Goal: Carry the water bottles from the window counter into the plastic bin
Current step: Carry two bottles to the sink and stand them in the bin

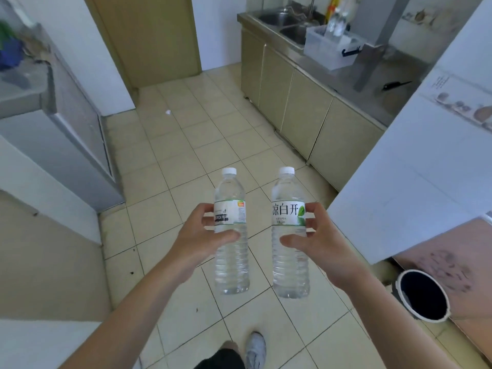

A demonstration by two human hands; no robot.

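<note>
We hold two upright water bottles over the tiled floor point(186, 145): the left bottle point(231, 235) gripped by our left hand point(202, 235), the right bottle point(289, 235) by our right hand point(314, 241); the plastic bin point(328, 49), with bottles inside, sits far ahead on the steel counter point(372, 83) beside the sink point(282, 21)
</note>
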